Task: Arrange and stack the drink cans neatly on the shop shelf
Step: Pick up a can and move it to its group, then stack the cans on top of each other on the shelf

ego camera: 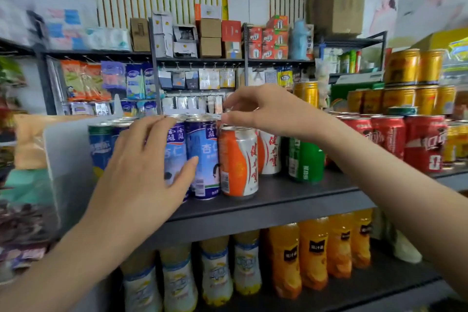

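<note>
I read 杏仁 on the blue can (203, 157). Orange can (238, 162): red vert. script, starts w/ 健. Red can (425, 144): 口可, partly. Bottle labels (316, 247) too blurred.

The tall cans (202, 159) at the left hand's (141, 159) fingertips are pale blue and white, with dark blue bands at top and bottom. Just below the right hand (268, 109), the orange can (238, 162) has a silver panel with red script. Under that hand's forearm is a green can (306, 159). Beyond it are red cans (390, 134) with white lettering and gold cans (402, 66) higher up. Below both hands, the shelf (278, 200) is dark grey and the bottles (314, 251) are orange with black labels.
</note>
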